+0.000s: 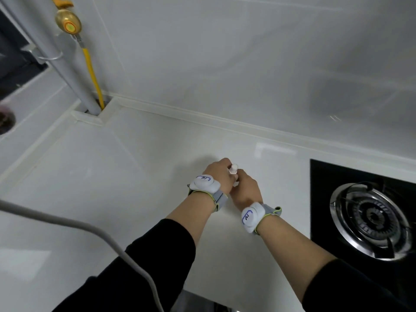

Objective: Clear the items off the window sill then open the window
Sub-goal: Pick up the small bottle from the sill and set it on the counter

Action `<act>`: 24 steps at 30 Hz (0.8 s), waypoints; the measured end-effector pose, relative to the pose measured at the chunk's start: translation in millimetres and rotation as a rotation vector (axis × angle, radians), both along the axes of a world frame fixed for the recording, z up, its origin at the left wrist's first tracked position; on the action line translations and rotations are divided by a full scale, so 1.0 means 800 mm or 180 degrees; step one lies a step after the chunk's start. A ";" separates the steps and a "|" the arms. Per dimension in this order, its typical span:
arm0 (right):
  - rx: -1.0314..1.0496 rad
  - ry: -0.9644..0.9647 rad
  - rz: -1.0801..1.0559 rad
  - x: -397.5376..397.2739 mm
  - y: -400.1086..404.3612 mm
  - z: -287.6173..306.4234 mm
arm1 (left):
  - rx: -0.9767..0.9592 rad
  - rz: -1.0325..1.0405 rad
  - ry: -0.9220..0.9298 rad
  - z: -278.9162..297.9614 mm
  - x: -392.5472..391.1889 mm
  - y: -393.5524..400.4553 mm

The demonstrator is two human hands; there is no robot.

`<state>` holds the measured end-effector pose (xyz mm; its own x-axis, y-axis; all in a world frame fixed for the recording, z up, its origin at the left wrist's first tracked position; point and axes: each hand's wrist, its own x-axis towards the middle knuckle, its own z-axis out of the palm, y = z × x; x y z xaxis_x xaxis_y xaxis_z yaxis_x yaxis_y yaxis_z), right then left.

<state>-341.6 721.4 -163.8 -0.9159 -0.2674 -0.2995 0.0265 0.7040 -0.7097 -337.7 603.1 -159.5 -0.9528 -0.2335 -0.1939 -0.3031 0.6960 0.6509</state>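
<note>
Both of my hands meet over the white countertop [112,176], just left of the stove. My left hand [217,174] and my right hand [245,188] are closed together around a small white bottle [233,168]; only its cap and neck stick out between the fingers. Its body is hidden inside my hands. The window sill [38,91] runs along the far left, with the dark window frame [13,52] above it. A dark round item [5,120] sits on the sill at the left edge, cut off by the frame.
A black gas stove [369,217] with a steel burner fills the right side. A grey pipe [67,70] and a yellow gas hose [91,70] with a brass valve [67,23] stand in the back left corner. A grey cable [90,228] crosses the lower left.
</note>
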 end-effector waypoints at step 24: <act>0.1200 -0.0686 0.0009 0.049 -0.023 0.015 | -0.0112 0.0095 -0.0333 0.046 0.045 -0.075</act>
